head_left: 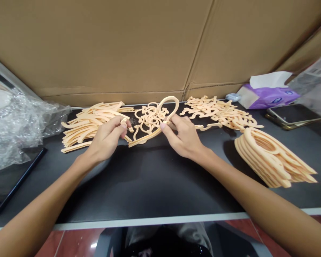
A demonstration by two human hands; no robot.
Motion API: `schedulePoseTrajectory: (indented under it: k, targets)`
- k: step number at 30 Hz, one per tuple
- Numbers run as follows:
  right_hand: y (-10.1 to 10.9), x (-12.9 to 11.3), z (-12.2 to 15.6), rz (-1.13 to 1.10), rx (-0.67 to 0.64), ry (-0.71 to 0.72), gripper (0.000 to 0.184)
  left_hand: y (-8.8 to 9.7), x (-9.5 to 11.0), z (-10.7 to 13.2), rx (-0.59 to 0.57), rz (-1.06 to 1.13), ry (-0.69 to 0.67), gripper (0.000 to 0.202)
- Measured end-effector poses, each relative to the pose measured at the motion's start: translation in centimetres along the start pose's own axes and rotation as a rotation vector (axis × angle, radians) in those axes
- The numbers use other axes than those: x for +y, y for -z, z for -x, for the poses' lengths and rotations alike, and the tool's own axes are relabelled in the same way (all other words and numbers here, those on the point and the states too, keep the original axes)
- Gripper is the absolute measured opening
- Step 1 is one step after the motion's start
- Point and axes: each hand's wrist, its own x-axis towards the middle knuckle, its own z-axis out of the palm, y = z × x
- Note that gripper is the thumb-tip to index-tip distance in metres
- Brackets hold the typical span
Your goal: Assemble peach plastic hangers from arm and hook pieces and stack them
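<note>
My left hand (105, 137) pinches a small peach plastic piece (123, 122) between thumb and fingers, just in front of a pile of long curved peach plastic strips (91, 125). My right hand (183, 137) grips a large peach plastic loop (169, 106), a hanger-like frame that reaches across to my left hand. Behind it lies a tangle of thin peach plastic shapes (149, 117). To the right are a heap of small hook-shaped pieces (214, 112) and a tilted stack of thick peach plastic hanger shapes (270, 160).
Everything lies on a black table (149, 185) with a pale front edge. Cardboard sheets (96, 46) stand behind it. Crumpled bubble wrap (16, 125) sits at the left, and a purple tissue pack (267, 94) and a phone (294, 116) at the right.
</note>
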Motion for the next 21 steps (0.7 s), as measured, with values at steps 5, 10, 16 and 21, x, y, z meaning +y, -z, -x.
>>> schedulePoseTrajectory:
  k: [5,10,16,21]
  targets:
    - [0.1,-0.3,0.2,0.016,-0.005,0.012,0.027,0.6,0.8,0.6,-0.124,-0.053,-0.059,0.012]
    - [-0.3,-0.5,0.7,0.049,0.002,0.007,0.026,1.7,0.6,1.6,-0.223,-0.239,-0.112,0.029]
    - [-1.6,-0.6,1.5,0.162,0.060,-0.022,0.021,2.8,-2.1,4.1,-0.193,-0.389,-0.177,0.032]
    - [-1.8,-0.5,1.6,0.179,0.048,-0.025,0.023,2.6,-2.7,4.8,-0.236,-0.422,-0.222,0.023]
